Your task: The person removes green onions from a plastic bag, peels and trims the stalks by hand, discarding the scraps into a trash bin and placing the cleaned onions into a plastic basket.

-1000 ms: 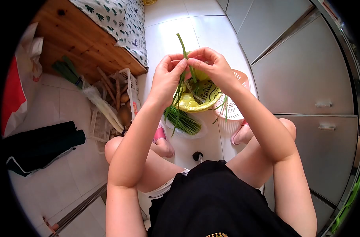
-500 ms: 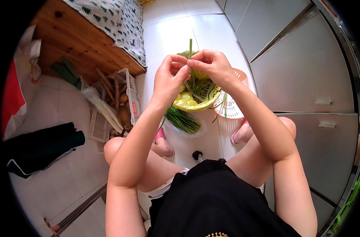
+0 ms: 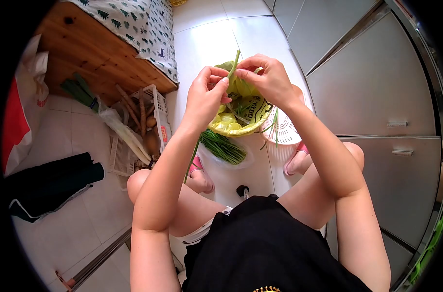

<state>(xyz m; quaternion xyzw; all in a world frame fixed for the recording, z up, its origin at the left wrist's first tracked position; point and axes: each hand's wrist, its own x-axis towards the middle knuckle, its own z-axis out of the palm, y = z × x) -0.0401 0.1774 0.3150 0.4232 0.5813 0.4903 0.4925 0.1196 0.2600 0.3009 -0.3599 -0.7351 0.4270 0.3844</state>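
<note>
Above a bin lined with a yellow plastic bag (image 3: 241, 130), my left hand (image 3: 205, 97) pinches a garlic chive (image 3: 235, 61), its pale green end pointing up. Its long leaves hang past my left wrist. My right hand (image 3: 269, 80) is closed in a pinch, thumb and fingertips against the upper end of the same chive. Scraps of leaf lie in the bin. On the floor below, a bunch of garlic chives (image 3: 225, 148) rests on clear plastic. A pale pink slotted basket (image 3: 292, 136) right of the bin has a few chives at its edge.
A white crate (image 3: 159, 104) with root vegetables stands left, beside leeks (image 3: 126, 131) in plastic. A dark rolled cloth (image 3: 56, 180) lies on the tiles. Grey cabinets (image 3: 372, 87) line the right; a wooden unit (image 3: 92, 51) stands upper left.
The chive's upper end has tilted to the right. My right hand has shifted slightly right, its fingertips a little farther from my left. The hanging leaves now trail lower beside my left forearm.
</note>
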